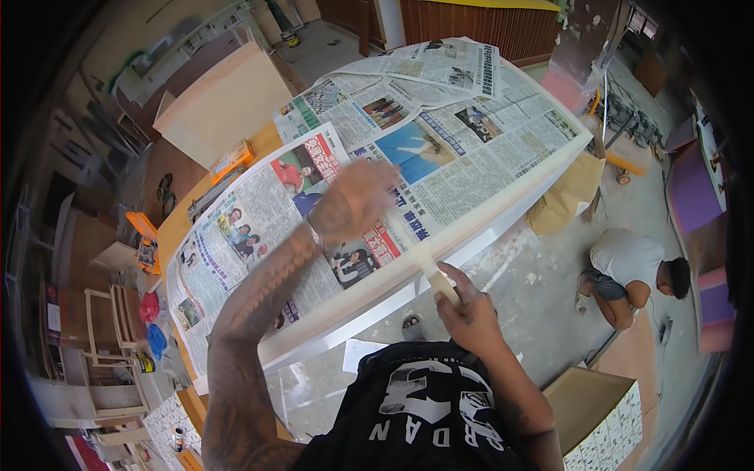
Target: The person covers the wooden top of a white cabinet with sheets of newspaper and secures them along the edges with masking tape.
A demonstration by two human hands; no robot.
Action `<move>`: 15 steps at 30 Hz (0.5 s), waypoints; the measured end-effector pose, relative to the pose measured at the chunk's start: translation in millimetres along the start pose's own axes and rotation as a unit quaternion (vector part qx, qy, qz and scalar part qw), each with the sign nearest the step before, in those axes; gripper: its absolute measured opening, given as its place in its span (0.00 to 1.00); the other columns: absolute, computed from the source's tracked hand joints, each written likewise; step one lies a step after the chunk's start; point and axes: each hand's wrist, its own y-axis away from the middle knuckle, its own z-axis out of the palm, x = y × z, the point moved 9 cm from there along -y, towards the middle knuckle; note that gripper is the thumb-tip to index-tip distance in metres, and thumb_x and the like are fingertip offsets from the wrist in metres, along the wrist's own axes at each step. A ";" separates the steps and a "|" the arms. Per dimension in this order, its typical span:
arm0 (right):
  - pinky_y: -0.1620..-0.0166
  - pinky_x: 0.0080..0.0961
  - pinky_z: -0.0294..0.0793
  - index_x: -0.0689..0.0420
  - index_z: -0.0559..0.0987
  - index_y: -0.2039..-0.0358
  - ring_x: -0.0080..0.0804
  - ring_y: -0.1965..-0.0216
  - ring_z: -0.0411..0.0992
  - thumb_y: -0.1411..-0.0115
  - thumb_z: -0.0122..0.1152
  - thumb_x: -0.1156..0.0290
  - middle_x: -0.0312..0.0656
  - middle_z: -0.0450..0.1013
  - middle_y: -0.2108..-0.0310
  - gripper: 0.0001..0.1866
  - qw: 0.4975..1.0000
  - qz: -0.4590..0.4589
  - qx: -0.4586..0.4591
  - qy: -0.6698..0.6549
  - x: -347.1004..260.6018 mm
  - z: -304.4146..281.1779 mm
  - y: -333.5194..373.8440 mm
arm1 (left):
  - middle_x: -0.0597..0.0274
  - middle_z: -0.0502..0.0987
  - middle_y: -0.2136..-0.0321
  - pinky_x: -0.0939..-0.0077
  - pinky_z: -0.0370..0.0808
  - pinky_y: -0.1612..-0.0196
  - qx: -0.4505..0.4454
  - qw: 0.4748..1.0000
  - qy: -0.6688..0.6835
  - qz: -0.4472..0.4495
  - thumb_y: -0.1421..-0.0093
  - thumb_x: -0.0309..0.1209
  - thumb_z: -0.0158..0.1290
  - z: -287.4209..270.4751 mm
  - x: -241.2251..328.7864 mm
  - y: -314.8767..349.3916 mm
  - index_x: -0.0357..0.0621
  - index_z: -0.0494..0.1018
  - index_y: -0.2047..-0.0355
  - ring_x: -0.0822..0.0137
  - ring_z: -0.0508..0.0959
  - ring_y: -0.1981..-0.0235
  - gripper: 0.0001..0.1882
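Note:
Sheets of newspaper (503, 149) cover a long board laid out before me. Along its near edge runs a pale strip of masking tape (345, 302). My right hand (473, 318) grips a roll of masking tape (441, 286) just off that edge, and a short length of tape stretches from the roll to the edge. Over the newspaper, near where two sheets overlap, is my left hand (360, 202). It is smeared by motion, so its fingers and whether it touches the paper cannot be made out.
On the right, another person (628, 267) crouches on the floor. An orange machine (627, 157) stands beyond the board's right end. Brown paper (567, 196) hangs by its right edge. A plywood box (228, 102) and an orange box (232, 161) lie at the far left.

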 end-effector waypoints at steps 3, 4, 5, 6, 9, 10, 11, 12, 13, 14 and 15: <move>0.71 0.36 0.75 0.54 0.72 0.40 0.44 0.79 0.77 0.37 0.59 0.68 0.48 0.76 0.80 0.25 1.000 -0.023 0.007 -0.017 0.9 -5.9 -2.4 | 0.50 0.63 0.33 0.44 0.52 0.29 -0.108 0.992 -0.060 0.014 0.37 0.36 0.53 34.8 59.0 25.1 0.44 0.68 0.39 0.51 0.60 0.31 0.26; 0.72 0.35 0.75 0.54 0.72 0.40 0.43 0.80 0.77 0.37 0.59 0.68 0.48 0.76 0.80 0.24 1.000 -0.024 0.003 -0.019 3.1 -6.1 -2.6 | 0.47 0.59 0.31 0.44 0.49 0.29 -0.154 0.986 -0.064 -0.003 0.36 0.36 0.51 45.8 60.6 31.9 0.45 0.64 0.35 0.51 0.57 0.29 0.30; 0.72 0.35 0.74 0.54 0.72 0.40 0.42 0.81 0.76 0.37 0.59 0.68 0.48 0.76 0.80 0.24 0.999 -0.025 0.001 -0.021 5.0 -7.2 -2.4 | 0.47 0.59 0.31 0.44 0.49 0.29 -0.154 0.986 -0.065 -0.006 0.36 0.36 0.51 44.7 58.4 31.9 0.45 0.64 0.35 0.51 0.57 0.29 0.30; 0.72 0.35 0.74 0.54 0.72 0.40 0.42 0.81 0.76 0.37 0.59 0.68 0.48 0.76 0.80 0.24 0.999 -0.026 -0.001 -0.021 6.3 -7.3 -2.1 | 0.47 0.56 0.30 0.42 0.47 0.28 -0.147 0.985 -0.072 -0.044 0.34 0.41 0.49 40.3 47.5 32.9 0.43 0.60 0.32 0.51 0.55 0.28 0.32; 0.72 0.35 0.75 0.54 0.72 0.40 0.42 0.80 0.77 0.37 0.59 0.67 0.49 0.77 0.78 0.24 1.000 -0.013 -0.017 -0.022 11.0 -0.5 2.1 | 0.46 0.54 0.29 0.40 0.44 0.28 -0.122 0.982 -0.095 -0.110 0.32 0.49 0.45 35.7 10.2 34.1 0.39 0.55 0.30 0.51 0.53 0.27 0.36; 0.72 0.32 0.75 0.53 0.72 0.40 0.37 0.80 0.77 0.37 0.59 0.68 0.47 0.77 0.78 0.24 0.999 -0.018 -0.005 -0.045 9.0 5.6 5.9 | 0.46 0.54 0.29 0.39 0.44 0.28 -0.105 0.978 -0.112 -0.138 0.31 0.53 0.43 27.3 -6.3 37.8 0.37 0.54 0.31 0.51 0.54 0.28 0.38; 0.72 0.30 0.74 0.53 0.72 0.40 0.32 0.79 0.76 0.37 0.59 0.70 0.46 0.77 0.78 0.23 0.997 -0.024 0.005 -0.068 6.6 11.8 9.7 | 0.46 0.54 0.29 0.39 0.44 0.28 -0.105 0.977 -0.116 -0.146 0.31 0.53 0.43 24.7 -17.7 39.6 0.37 0.54 0.31 0.51 0.54 0.28 0.38; 0.72 0.30 0.74 0.53 0.72 0.40 0.32 0.79 0.76 0.37 0.59 0.70 0.46 0.77 0.78 0.23 0.997 -0.028 -0.010 -0.064 6.1 16.0 12.3 | 0.46 0.54 0.29 0.39 0.43 0.28 -0.107 0.975 -0.122 -0.152 0.31 0.53 0.42 27.4 -23.7 37.4 0.36 0.53 0.31 0.51 0.54 0.28 0.39; 0.72 0.26 0.73 0.54 0.72 0.40 0.26 0.78 0.74 0.36 0.58 0.72 0.42 0.76 0.77 0.23 0.997 -0.016 -0.011 -0.078 7.7 16.0 15.3 | 0.46 0.54 0.29 0.39 0.42 0.28 -0.111 0.972 -0.132 -0.159 0.31 0.54 0.41 26.5 -28.9 37.0 0.35 0.52 0.30 0.51 0.54 0.28 0.40; 0.72 0.22 0.71 0.55 0.71 0.39 0.19 0.77 0.71 0.35 0.57 0.74 0.39 0.76 0.76 0.23 0.996 -0.003 -0.013 -0.090 8.8 18.4 18.0 | 0.46 0.54 0.29 0.39 0.42 0.28 -0.109 0.968 -0.136 -0.178 0.31 0.54 0.41 24.1 -36.9 35.3 0.35 0.52 0.30 0.51 0.54 0.28 0.40; 0.72 0.22 0.71 0.55 0.71 0.39 0.19 0.77 0.71 0.35 0.57 0.74 0.39 0.76 0.76 0.23 0.995 -0.010 -0.035 -0.090 5.6 26.3 20.9 | 0.44 0.53 0.29 0.39 0.41 0.28 -0.128 0.970 -0.107 -0.177 0.31 0.53 0.42 24.8 -40.4 33.9 0.35 0.50 0.30 0.49 0.51 0.27 0.40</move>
